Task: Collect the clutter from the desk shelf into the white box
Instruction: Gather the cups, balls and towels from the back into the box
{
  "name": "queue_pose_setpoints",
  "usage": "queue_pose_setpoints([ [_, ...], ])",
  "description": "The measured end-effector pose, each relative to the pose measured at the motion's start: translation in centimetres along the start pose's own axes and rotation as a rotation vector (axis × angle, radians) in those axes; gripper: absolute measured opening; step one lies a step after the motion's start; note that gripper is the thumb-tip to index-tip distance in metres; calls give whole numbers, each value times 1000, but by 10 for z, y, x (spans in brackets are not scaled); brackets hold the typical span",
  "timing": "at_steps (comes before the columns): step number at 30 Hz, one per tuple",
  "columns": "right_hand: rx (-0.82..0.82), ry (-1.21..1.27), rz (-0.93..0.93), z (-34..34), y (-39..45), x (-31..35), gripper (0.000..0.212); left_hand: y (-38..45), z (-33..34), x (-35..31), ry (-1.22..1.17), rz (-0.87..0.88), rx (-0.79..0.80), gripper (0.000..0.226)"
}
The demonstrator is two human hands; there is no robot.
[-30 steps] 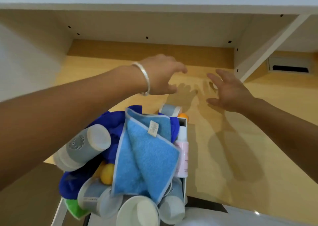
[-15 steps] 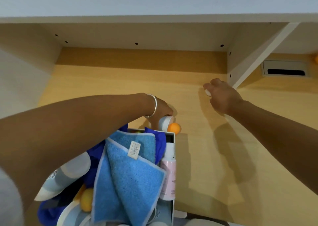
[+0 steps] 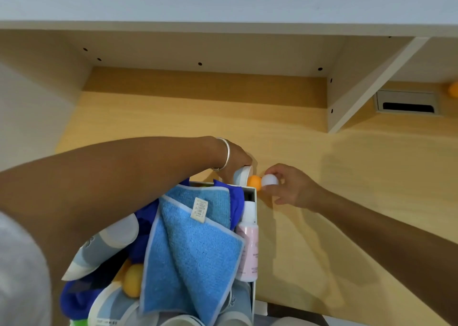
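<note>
Right hand (image 3: 295, 189) pinches a white ball (image 3: 269, 180) in its grip, just beside the far right corner of the white box (image 3: 255, 196) — box lies left of and nearer than the ball, so drop goes leftward. Left hand (image 3: 236, 160) grips a white-capped tube (image 3: 243, 175) at the same corner (orange ball (image 3: 254, 182) between them). Another orange ball (image 3: 454, 90) sits far right on the table (image 3: 347, 201).

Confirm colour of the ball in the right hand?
White. The ball pinched by the right hand shows clearly in the head view, beside an orange ball.
</note>
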State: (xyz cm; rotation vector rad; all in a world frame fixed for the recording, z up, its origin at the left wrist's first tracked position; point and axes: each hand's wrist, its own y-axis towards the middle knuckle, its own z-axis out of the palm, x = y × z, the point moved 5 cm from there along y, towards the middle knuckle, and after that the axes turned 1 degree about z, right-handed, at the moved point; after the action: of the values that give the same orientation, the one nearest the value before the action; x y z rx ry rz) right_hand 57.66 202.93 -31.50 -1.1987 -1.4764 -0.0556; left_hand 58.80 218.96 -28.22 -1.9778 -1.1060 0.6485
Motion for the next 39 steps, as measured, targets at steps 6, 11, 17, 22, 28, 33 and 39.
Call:
queue_pose_setpoints([
  [6, -118, 69, -34, 17, 4, 18, 31, 4, 3, 5, -185, 40, -43, 55],
  [11, -178, 72, -154, 5, -2, 56, 55, -7, -13, 19, -396, 30, -195, 60],
  [17, -221, -147, -386, -9, -24, 122, 49, -55, -40, 41, -642, 49, -472, 61],
  [22, -281, -320, -535, -5, -41, 172, 53, -110, -39, 56, -756, 57, -672, 63],
  [28, -372, -512, -747, 21, -82, 231, 54, -190, -17, 66, -909, 73, -881, 63],
  [33, -376, -441, -865, 49, -120, 267, 57, -253, 13, 61, -981, 66, -1032, 65],
  [39, -383, -371, -966, 77, -165, 286, 54, -318, 54, 32, -1035, 85, -1149, 63],
])
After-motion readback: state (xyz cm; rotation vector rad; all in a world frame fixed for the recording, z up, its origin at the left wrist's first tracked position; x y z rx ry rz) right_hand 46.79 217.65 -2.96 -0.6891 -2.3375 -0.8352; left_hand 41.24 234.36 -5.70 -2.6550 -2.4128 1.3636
